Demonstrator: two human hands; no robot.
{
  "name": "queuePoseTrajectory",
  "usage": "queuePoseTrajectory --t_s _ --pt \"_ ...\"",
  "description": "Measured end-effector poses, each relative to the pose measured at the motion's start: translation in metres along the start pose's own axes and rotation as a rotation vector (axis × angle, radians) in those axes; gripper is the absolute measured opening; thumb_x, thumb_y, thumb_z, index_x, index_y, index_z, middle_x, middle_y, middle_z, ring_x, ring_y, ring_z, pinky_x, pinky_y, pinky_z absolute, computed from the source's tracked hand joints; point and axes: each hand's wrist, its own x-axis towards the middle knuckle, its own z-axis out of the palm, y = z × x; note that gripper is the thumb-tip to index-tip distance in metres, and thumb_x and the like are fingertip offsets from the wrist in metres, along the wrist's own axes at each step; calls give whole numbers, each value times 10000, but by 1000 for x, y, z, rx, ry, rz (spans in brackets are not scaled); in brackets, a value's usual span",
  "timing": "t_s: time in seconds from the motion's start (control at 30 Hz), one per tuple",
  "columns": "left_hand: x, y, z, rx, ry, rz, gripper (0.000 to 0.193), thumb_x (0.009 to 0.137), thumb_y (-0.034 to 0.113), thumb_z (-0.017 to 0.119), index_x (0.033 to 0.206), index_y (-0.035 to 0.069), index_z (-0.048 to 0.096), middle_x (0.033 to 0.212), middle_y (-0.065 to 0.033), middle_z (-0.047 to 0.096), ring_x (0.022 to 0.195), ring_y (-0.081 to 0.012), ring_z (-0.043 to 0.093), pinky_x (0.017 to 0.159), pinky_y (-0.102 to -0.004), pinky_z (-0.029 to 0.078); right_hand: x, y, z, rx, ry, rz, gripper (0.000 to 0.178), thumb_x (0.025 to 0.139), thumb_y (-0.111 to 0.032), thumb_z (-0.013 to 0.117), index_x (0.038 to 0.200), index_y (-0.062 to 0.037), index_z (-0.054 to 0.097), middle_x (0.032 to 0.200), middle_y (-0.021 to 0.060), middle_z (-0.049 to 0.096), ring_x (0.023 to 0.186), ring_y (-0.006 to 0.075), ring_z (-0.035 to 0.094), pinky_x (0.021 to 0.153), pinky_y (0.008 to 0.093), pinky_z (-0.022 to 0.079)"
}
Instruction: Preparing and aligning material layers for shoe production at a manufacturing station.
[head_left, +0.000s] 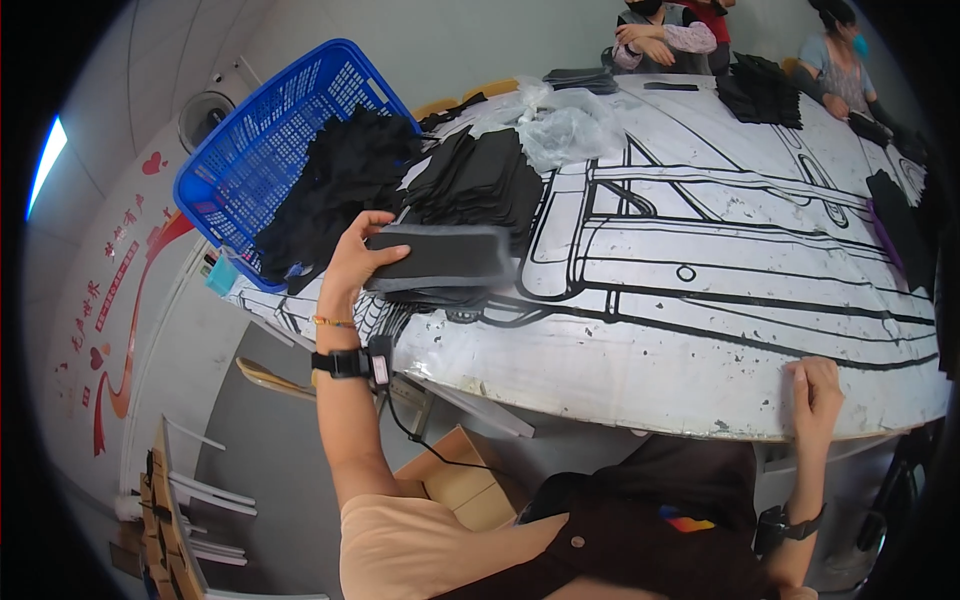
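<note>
My left hand grips the left end of a flat black rectangular piece with a grey border, thumb on top. The piece is slightly smeared at its right end. Beneath it show more dark flat pieces in a low stack. Just behind lies a bigger pile of black fabric pieces. Far to the right, my right hand rests on the near table edge with its fingers curled in and nothing visible in them.
A blue plastic basket holding black cloth tilts at the left. A clear plastic bag lies behind the pile. Black stacks and other people sit along the far side. Under the table stands an open cardboard box.
</note>
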Motion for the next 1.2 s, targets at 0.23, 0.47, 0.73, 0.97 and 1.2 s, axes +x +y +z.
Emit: queuePoseTrajectory --t_s 0.23,0.47,0.73,0.97,1.2 --pt "42 -56 -26 284 31 -81 403 644 72 834 1017 56 683 998 -85 663 952 -208 613 862 -327 462 3 5 2 6 7 1 194 927 -121 557 863 28 664 861 150 644 872 294 574 803 369 450" --pt "57 -109 -28 637 21 150 420 584 85 869 953 98 667 944 -84 629 909 -289 627 842 -363 499 1 6 3 20 49 -32 122 857 -92 591 820 -2 665 819 154 625 849 340 586 777 418 466" --pt "37 -19 44 795 252 410 349 713 67 793 1027 71 640 1173 -104 605 1072 -333 581 887 -412 484 0 -2 -3 -14 71 -28 119 846 -104 612 814 -16 686 812 115 654 814 310 590 751 397 478" --pt "-32 101 171 129 -287 536 192 791 51 729 968 6 671 951 -104 672 815 -186 678 727 -303 510 15 11 -12 61 -140 75 179 883 -213 621 870 -96 757 798 108 669 817 267 587 737 359 470" --pt "-43 108 249 -86 -607 437 127 859 111 705 926 5 683 855 -59 680 753 -108 656 657 -241 505 88 16 -20 382 -354 392 300 934 -310 591 908 -54 746 937 54 730 915 192 642 782 324 470"
